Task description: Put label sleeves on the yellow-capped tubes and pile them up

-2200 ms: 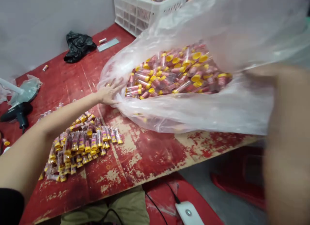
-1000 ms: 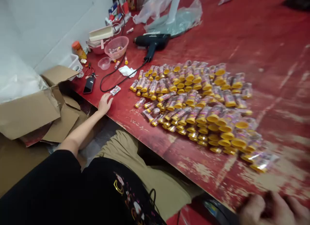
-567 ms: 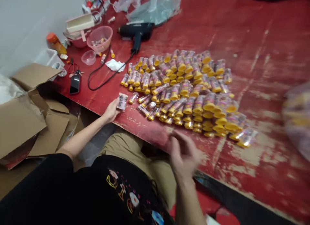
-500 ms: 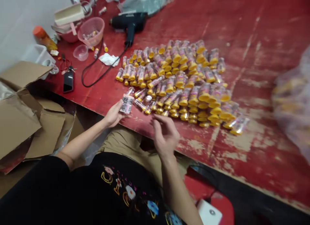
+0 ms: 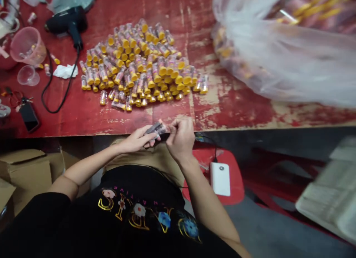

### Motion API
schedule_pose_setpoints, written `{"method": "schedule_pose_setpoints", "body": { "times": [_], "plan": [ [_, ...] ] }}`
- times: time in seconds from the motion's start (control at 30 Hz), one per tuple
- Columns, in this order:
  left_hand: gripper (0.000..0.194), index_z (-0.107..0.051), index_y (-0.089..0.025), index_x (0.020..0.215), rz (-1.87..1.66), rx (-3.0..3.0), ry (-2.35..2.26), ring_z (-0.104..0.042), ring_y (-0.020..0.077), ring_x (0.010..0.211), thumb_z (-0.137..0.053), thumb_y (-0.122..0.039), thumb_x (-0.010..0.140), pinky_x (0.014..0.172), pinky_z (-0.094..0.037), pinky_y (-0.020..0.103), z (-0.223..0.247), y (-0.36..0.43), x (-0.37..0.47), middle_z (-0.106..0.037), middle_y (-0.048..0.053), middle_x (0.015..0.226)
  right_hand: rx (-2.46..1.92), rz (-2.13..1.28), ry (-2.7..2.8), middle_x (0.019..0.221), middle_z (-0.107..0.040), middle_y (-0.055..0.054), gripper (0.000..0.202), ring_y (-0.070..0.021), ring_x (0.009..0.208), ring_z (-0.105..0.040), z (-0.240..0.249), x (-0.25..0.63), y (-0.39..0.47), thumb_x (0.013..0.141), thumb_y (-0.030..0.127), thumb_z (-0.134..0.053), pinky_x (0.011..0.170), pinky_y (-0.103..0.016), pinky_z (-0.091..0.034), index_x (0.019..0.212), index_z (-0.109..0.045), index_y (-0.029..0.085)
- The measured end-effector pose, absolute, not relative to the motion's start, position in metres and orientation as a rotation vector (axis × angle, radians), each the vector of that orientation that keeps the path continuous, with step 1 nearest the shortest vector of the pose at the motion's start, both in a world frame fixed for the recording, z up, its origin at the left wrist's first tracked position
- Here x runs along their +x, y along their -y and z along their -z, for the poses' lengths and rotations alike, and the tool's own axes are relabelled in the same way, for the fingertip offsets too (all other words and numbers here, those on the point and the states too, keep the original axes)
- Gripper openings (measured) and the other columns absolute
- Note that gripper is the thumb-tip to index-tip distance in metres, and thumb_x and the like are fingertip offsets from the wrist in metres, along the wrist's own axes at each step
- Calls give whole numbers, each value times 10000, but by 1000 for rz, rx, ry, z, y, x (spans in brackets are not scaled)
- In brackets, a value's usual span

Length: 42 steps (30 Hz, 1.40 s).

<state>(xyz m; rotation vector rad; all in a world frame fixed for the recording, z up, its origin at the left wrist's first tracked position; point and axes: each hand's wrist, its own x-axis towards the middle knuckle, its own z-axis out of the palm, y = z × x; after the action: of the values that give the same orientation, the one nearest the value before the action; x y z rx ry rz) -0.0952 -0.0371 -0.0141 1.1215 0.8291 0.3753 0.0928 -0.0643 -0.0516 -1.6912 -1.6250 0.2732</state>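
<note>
My left hand is closed around a small printed piece of clear plastic with black and pink markings, just off the table's front edge. My right hand is closed in a pinch at the right end of that piece. Whatever sits between its fingertips is too small and blurred to make out. Beyond both hands lies a large heap of small clear tubes with yellow ends and pinkish wrapping. A few loose tubes lie at the heap's near side, apart from my hands.
On the red table, a black heat gun with its cord, a pink basket, a crumpled tissue and a phone are at left. A large plastic bag of tubes fills the right. A white box rests on a red stool.
The view has swung right, bringing the bag further in. My two hands have come together at the printed plastic piece, and the right fingers have closed into a pinch.
</note>
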Motion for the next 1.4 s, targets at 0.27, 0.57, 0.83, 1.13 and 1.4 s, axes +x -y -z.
{"method": "schedule_pose_setpoints", "body": {
  "times": [0.27, 0.57, 0.83, 1.13, 1.4],
  "plan": [
    [499, -506, -160, 1460, -420, 1909, -771, -583, 271, 1242, -474, -216, 965, 1103, -456, 454, 16, 40, -63, -587, 185, 1397, -1827, -1016, 1107, 1010, -645, -113, 459, -225, 900, -622, 45, 156, 122, 961, 588, -498, 777, -404, -557, 1147, -627, 189],
    [704, -486, -242, 1521, -740, 1321, -854, -592, 255, 1214, -717, -273, 856, 1051, -497, 395, 14, 59, -46, -514, 161, 1507, -1348, -1066, 693, 1107, -758, -90, 454, -174, 896, -738, 31, 101, 110, 859, 499, -758, 770, -321, -650, 1203, -680, 214],
    [483, -674, -191, 1252, -973, 854, -932, -649, 227, 1128, -786, -420, 842, 998, -531, 368, 15, 69, -38, -693, 101, 1244, -1276, -1087, 703, 1256, -717, -95, 419, -212, 1021, -741, 25, 91, 100, 877, 471, -742, 834, -385, -666, 1227, -668, 253],
    [286, -690, -163, 1053, -886, 572, -859, -702, 186, 1025, -743, -387, 882, 976, -549, 331, 26, 45, -11, -742, 62, 1034, -1489, -834, 803, 1228, -682, -104, 380, -202, 1128, -677, 29, 85, 96, 912, 448, -686, 1001, -412, -592, 1230, -643, 243],
    [245, -799, -129, 888, -101, 765, -729, -699, 205, 644, -825, -337, 761, 557, -541, 271, 4, -5, -35, -760, 140, 818, -1343, -1148, 1410, 907, -744, -16, 159, -163, 857, -686, -9, 151, 77, 877, 330, -705, 829, -280, -554, 958, -764, 207]
  ]
}}
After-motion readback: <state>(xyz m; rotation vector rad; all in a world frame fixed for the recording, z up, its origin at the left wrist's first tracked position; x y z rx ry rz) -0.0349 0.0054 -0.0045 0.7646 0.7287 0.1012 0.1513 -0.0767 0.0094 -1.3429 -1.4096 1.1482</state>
